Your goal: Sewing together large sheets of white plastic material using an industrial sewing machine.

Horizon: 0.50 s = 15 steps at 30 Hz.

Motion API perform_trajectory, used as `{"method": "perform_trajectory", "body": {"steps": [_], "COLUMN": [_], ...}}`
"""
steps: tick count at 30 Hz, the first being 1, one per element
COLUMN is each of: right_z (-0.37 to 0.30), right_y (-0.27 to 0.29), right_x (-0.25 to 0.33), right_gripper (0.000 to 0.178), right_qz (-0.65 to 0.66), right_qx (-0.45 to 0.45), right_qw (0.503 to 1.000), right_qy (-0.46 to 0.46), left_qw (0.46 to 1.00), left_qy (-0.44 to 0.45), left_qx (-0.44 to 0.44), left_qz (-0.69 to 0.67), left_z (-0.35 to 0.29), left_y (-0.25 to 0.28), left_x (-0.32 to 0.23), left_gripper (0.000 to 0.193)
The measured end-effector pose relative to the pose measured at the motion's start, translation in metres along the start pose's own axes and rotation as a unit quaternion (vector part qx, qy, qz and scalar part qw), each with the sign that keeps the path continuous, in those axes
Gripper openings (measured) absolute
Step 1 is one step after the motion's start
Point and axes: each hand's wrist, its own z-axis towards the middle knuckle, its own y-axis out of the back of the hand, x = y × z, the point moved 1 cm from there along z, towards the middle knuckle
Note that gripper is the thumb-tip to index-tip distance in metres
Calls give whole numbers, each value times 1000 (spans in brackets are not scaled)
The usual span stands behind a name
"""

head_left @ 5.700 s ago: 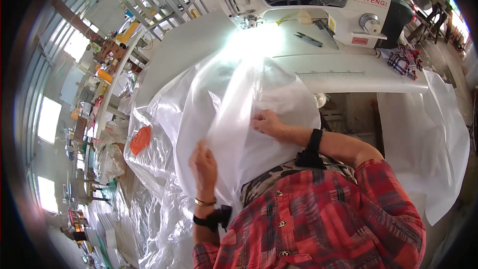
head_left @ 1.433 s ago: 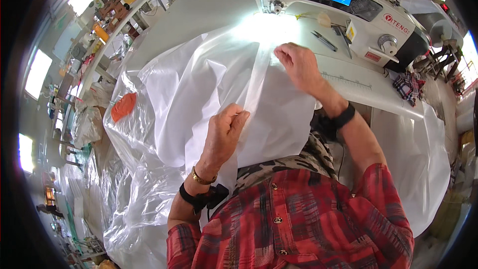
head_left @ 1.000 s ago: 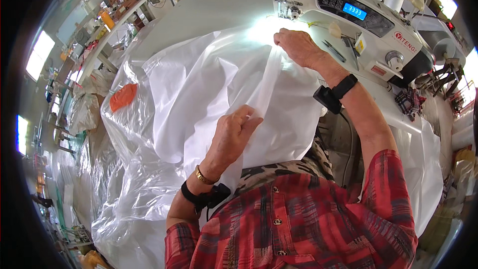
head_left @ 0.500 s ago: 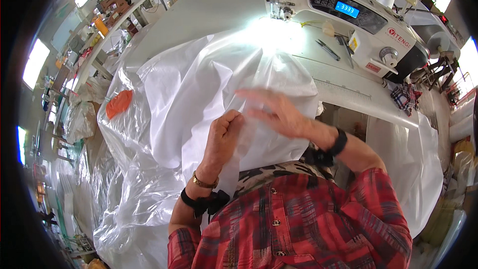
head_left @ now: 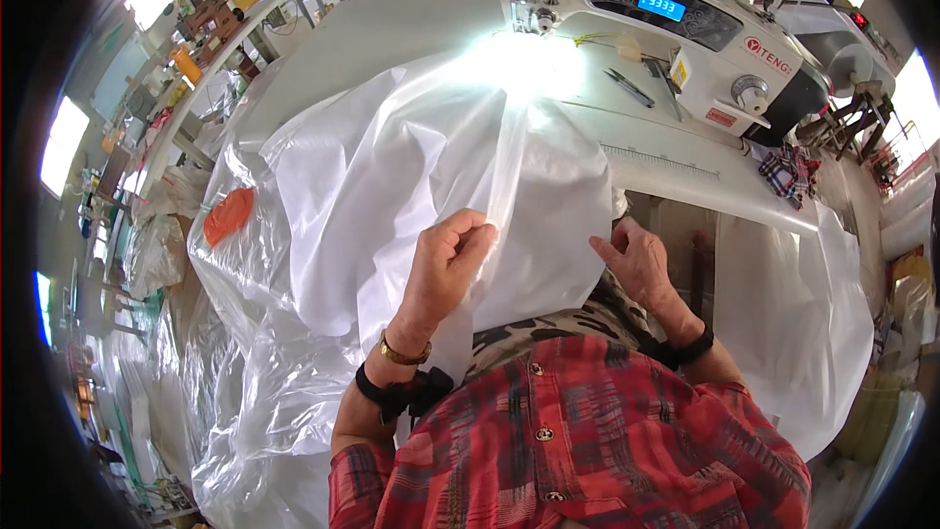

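White, glossy sheeting [head_left: 328, 264] falls in folds from the sewing machine [head_left: 710, 88] over the table edge to my lap. My left hand [head_left: 450, 260] pinches a narrow folded strip of it, thumb against fingers. This strip runs up toward the needle area, where the lamp's glare hides detail. Beside the sheeting's right edge, my right hand [head_left: 641, 260] hovers over my lap with its thumb apart from the curled fingers. Nothing shows in it, though its underside is hidden.
Tweezers [head_left: 630, 87] and another slim dark tool lie on the machine bed, behind a printed ruler scale [head_left: 661, 159]. A plaid cloth scrap [head_left: 786, 174] sits at the table's right end. Clear plastic [head_left: 259, 402] with an orange patch [head_left: 229, 216] spreads at left.
My right hand has moved away from beside my left hand, right and down toward my lap. The left hand keeps its pinch, and the strip now looks drawn straight. The view shifted slightly.
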Motion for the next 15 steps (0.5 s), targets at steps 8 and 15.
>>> {"method": "perform_trajectory", "body": {"steps": [8, 15], "right_z": [-17, -16], "right_y": [24, 15], "right_x": [64, 110], "right_gripper": [20, 14], "right_qz": [182, 68], "right_qx": [22, 93], "right_qw": [954, 910], "right_qy": [237, 398], "left_qw": [989, 986], "left_qy": [-72, -95], "left_qx": [22, 50], "left_qz": [125, 130], "left_z": [0, 5], "left_y": [-9, -17], "left_x": [-13, -15], "left_gripper": [9, 7]}}
